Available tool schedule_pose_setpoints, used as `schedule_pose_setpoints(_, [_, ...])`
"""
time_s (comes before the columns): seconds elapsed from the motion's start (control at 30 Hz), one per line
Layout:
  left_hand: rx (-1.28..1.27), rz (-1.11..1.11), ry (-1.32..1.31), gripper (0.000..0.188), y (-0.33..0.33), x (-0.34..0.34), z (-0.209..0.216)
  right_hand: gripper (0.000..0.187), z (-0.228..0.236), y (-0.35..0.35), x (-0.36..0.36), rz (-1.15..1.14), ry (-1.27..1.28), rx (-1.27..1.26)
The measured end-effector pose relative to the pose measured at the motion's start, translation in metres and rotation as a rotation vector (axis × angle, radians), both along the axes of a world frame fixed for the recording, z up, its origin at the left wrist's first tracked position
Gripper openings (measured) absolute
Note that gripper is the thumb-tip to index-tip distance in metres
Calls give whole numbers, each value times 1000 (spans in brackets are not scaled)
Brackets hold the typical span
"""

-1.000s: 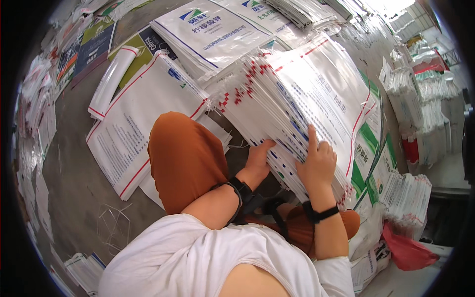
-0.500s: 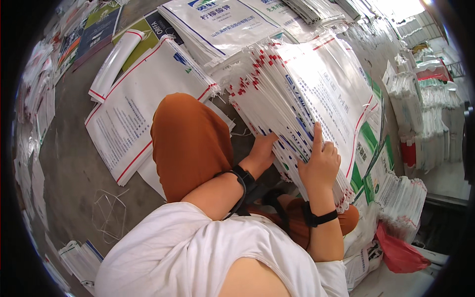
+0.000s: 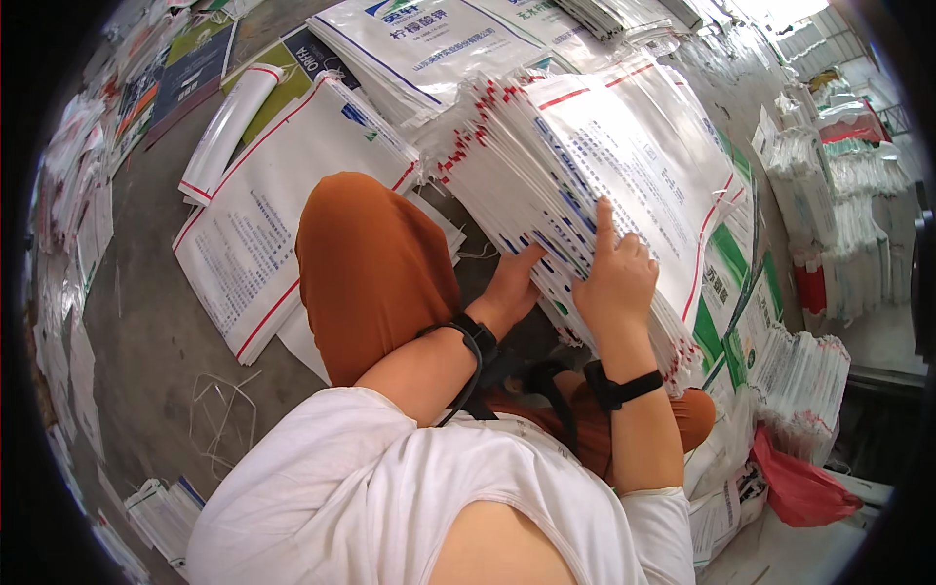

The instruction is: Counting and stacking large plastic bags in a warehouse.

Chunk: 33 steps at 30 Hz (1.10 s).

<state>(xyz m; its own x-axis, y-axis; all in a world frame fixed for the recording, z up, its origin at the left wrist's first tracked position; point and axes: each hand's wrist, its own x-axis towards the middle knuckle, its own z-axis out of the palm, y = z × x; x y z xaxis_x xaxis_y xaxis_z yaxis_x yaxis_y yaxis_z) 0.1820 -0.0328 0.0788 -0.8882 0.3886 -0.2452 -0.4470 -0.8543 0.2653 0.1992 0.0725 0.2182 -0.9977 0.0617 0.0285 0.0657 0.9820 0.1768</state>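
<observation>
A thick fanned stack of white woven sacks [image 3: 624,161] with red-striped ends and blue print leans in front of me, its folded edges showing in layers. My left hand [image 3: 509,291] is closed on the stack's near left edge, thumb on top; its other fingers are mostly hidden beneath. My right hand [image 3: 620,278] rests on the fanned edges. Its index finger is stretched out along the upper sack, the thumb lies at the edges and the remaining fingers are bent. I see nothing separate held in it.
Flat sacks [image 3: 268,219] with red stripes lie left of my knee, beside a rolled white sack [image 3: 229,132]. Farther back is a pile of blue-bordered sacks [image 3: 429,49]. Bundled stacks [image 3: 799,380] and a red plastic bag [image 3: 804,483] stand at right. Loose string [image 3: 224,419] lies on the floor.
My right hand has slid up and to the left across the fanned edges. The stack's far left edge has shifted slightly left. My left hand keeps its grip.
</observation>
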Motion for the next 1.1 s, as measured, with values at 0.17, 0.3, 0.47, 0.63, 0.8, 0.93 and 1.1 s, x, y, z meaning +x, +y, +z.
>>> schedule_pose_setpoints(0.17, [3, 7, -8, 39, -4, -3, -5, 115, -8, -8, 3, 39, 39, -46])
schedule_pose_setpoints(0.3, [-1, 11, -15, 39, -8, -2, -6, 115, -4, 4, 20, -20, 8, -69])
schedule_pose_setpoints(0.47, [-9, 18, 31, 42, -6, -1, 9, 117, 4, 2, 16, -14, 16, -52])
schedule_pose_setpoints(0.63, [8, 23, 0, 42, -9, -4, 7, 119, 5, -4, 6, -14, -13, 12])
schedule_pose_setpoints(0.8, [122, -93, 44, 47, -22, -5, -2, 123, 10, 2, 10, -10, -6, -10])
schedule_pose_setpoints(0.93, [155, -104, 94, 51, -23, -8, 0, 126, 19, 11, 7, 35, -16, -61])
schedule_pose_setpoints(1.1, [135, -94, 79, 54, -22, -7, 1, 130, 28, 9, 15, 44, -76, -89])
